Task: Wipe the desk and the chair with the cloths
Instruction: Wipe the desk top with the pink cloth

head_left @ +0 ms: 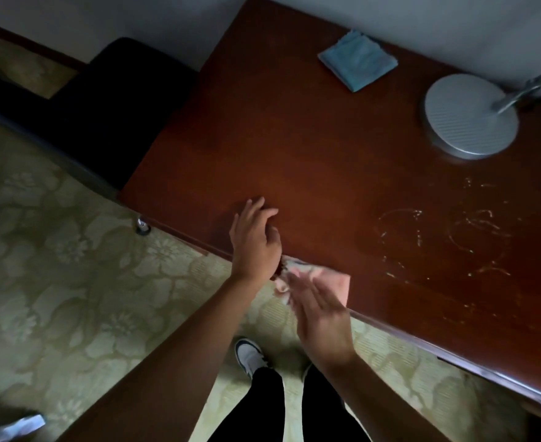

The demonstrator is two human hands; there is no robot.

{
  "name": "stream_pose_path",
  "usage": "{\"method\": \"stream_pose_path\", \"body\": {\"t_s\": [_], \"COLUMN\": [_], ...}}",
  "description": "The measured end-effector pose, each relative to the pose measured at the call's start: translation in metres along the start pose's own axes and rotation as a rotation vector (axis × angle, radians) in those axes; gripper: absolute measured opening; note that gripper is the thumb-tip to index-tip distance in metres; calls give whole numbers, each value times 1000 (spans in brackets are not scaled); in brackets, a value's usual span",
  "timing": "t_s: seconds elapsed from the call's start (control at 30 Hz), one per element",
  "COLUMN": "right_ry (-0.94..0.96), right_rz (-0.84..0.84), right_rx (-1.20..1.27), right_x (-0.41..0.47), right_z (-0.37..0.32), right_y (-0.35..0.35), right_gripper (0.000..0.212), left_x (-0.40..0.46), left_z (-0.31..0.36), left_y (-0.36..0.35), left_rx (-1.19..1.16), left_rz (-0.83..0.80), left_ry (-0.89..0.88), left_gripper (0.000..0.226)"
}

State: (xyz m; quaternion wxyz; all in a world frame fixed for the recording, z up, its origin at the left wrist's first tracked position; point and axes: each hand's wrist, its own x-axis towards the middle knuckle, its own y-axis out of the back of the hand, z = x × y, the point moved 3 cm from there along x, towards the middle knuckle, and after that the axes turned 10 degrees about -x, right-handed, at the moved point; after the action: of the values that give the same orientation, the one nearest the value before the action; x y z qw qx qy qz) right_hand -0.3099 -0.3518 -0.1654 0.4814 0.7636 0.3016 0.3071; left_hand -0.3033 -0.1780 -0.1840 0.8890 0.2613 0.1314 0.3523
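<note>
Lying at the near edge of the desk (310,148), a pink cloth (313,279) sits bunched between the two hands, partly over the wood and partly hanging past the rim. The left hand (254,240) is above the desk's near edge with its fingers loosely spread and curved, its heel against the crumpled end of the pink cloth; whether it pinches the fabric cannot be told. The right hand (320,317) is open, fingers extended and blurred, its fingertips on or just over the pink cloth at the desk's rim. A folded blue cloth (357,60) lies flat on the desk's far side, near the wall, well apart from both hands. A round grey lamp base (470,118) stands on the desk toward its far right, with its metal arm running off to the right. Pale scratch-like marks (454,231) show on the desk's surface between the lamp base and the near edge. A dark chair (103,100) stands against the desk's left end on a patterned carpet (55,250).
</note>
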Motion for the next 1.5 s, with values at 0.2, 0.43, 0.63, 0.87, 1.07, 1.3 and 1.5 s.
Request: {"method": "stream_pose_path", "body": {"t_s": [0.2,0.43,0.63,0.87,1.07,1.3,1.5], "right_ry": [-336,-401,-741,-691,-359,-612,-574], "right_rz": [73,63,311,67,-1,183,66], "right_rx": [-153,-79,90,-66,-83,66,-49], "right_x": [48,13,-14,68,58,80,115], "right_z": [106,138,212,309,223,306,326], "right_y": [60,51,92,101,69,104,89], "right_gripper": [32,45,38,42,36,31,41], "left_x": [-17,-33,-22,-9,-9,-8,-10], "left_z": [39,68,83,109,110,108,108], "left_y": [-52,-104,-130,-160,-158,-160,-160], "left_rx": [113,206,272,261,207,185,160], "left_rz": [-93,-126,-69,-71,-21,0,13], "left_ry": [-48,-131,-130,-141,-165,-173,-162], "left_gripper": [33,39,41,44,46,43,42]}}
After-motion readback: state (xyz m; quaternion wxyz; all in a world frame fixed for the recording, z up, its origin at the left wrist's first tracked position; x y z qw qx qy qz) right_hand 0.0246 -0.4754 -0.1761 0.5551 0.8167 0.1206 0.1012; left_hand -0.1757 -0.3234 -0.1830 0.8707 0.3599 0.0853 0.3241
